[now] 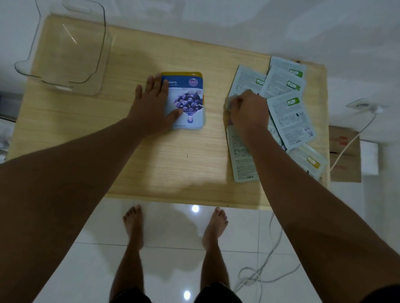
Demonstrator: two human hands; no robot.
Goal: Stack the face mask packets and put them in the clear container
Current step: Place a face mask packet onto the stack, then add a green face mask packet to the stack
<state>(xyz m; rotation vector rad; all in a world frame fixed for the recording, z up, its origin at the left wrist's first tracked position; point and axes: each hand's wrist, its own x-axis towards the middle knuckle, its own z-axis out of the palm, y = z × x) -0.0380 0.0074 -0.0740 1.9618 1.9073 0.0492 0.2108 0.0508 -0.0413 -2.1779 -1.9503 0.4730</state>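
Observation:
A small stack of face mask packets lies at the table's middle, a blue blueberry packet point(189, 102) on top and a yellow one peeking out beneath. My left hand point(153, 103) rests flat on the stack's left edge, fingers spread. To the right, several pale packets point(288, 115) lie face down in a loose fan. My right hand point(248, 111) sits on that fan with its fingers curled around the edge of one pale packet point(242, 82). The clear container point(68, 43) stands empty at the table's far left corner.
The wooden table point(164, 162) has bare surface in front of both hands. A cardboard box point(344, 152) stands on the floor to the right, with a white cable point(266, 266) trailing past it. Bags lie on the floor at left. My bare feet are below the near edge.

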